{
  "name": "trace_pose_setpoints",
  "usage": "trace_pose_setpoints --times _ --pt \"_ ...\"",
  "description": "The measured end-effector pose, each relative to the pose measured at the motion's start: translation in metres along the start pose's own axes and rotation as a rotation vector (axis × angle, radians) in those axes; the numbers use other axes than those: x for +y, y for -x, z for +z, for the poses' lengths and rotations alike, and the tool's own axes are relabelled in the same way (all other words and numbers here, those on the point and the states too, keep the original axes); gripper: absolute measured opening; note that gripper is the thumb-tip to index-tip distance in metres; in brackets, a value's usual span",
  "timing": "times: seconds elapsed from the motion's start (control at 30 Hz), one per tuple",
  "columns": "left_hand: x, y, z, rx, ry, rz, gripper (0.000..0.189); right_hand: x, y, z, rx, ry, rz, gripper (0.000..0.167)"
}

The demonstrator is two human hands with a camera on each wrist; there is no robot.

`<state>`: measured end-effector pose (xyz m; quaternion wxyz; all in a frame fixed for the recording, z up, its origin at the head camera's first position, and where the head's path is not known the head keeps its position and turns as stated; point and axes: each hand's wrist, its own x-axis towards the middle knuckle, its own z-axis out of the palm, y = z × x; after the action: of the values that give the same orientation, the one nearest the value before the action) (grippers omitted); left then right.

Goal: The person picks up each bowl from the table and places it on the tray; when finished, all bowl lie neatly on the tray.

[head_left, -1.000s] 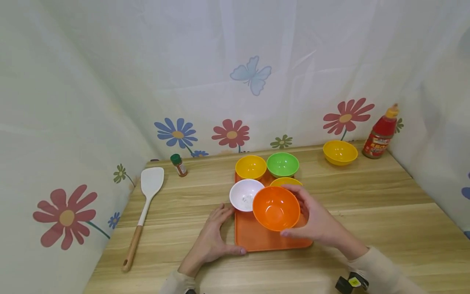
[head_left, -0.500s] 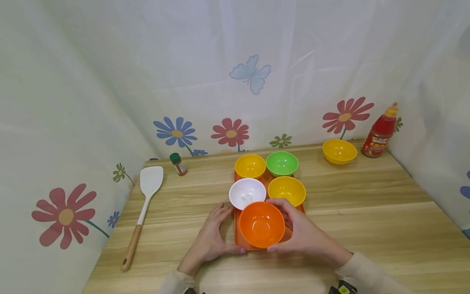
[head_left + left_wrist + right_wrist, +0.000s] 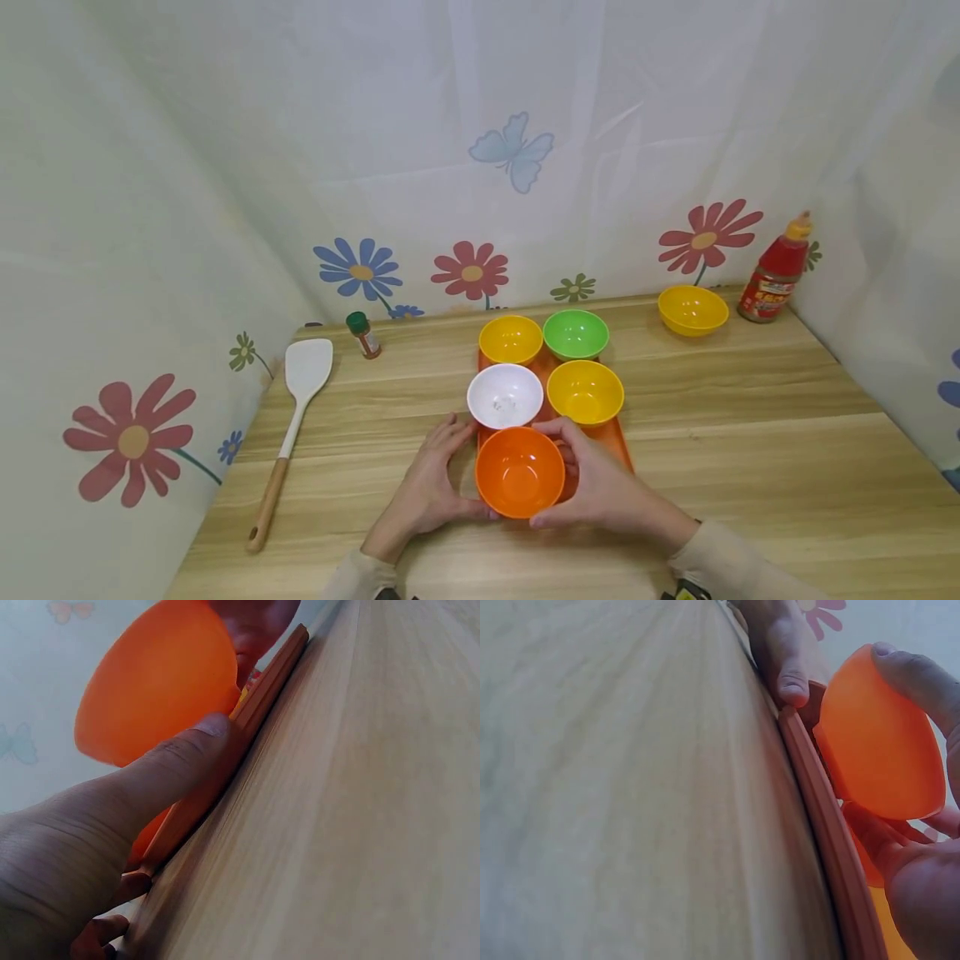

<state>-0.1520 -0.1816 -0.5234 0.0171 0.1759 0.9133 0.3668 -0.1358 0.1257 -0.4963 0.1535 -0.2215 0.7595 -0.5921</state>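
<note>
My right hand (image 3: 596,487) holds an orange bowl (image 3: 520,475) by its right side, thumb at the near rim and fingers at the far side. The bowl is close over the front left of an orange tray (image 3: 618,446). At that tray corner, my left hand (image 3: 431,487) grips the edge; its thumb (image 3: 176,761) lies along the front and its fingers are on the left side. Behind the orange bowl sits a white bowl (image 3: 505,397), with a yellow bowl (image 3: 585,395) to its right. Another yellow bowl (image 3: 511,340) and a green bowl (image 3: 576,335) form the back row.
A white spatula (image 3: 306,371) with a wooden handle lies at the left. Near the back left stands a small green-capped jar (image 3: 365,337). One more yellow bowl (image 3: 693,312) and a red sauce bottle (image 3: 772,279) are at the back right, by the curtain.
My right hand has carried the orange bowl leftward and toward me, from over the tray's middle to its front left corner. My left hand has stayed at the tray's corner.
</note>
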Motion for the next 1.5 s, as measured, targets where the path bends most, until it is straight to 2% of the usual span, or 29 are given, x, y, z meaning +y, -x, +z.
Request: trace_pose_setpoints --times 0.1,0.33,0.67,0.87,1.17,1.5 --pt "-0.001 0.0 0.001 0.004 0.001 0.013 0.13 0.004 -0.001 0.002 -0.006 0.001 0.006 0.1" --pt "0.0 0.0 0.001 -0.005 0.006 0.002 0.131 0.008 -0.003 0.003 -0.028 -0.019 0.016 0.101" --pt "0.002 -0.002 -0.001 -0.007 0.001 -0.01 0.13 0.003 -0.006 0.0 -0.049 0.048 0.006 0.11" --pt "0.0 -0.002 -0.001 -0.003 0.006 0.007 0.13 -0.004 -0.003 -0.006 -0.03 0.08 -0.001 0.113" --pt "0.0 -0.002 -0.001 -0.007 0.005 -0.002 0.131 -0.025 -0.002 -0.035 0.036 0.1 -0.117 0.107" --pt "-0.002 -0.002 0.0 -0.012 -0.004 -0.004 0.131 -0.048 -0.01 -0.085 0.21 0.186 -0.227 0.101"
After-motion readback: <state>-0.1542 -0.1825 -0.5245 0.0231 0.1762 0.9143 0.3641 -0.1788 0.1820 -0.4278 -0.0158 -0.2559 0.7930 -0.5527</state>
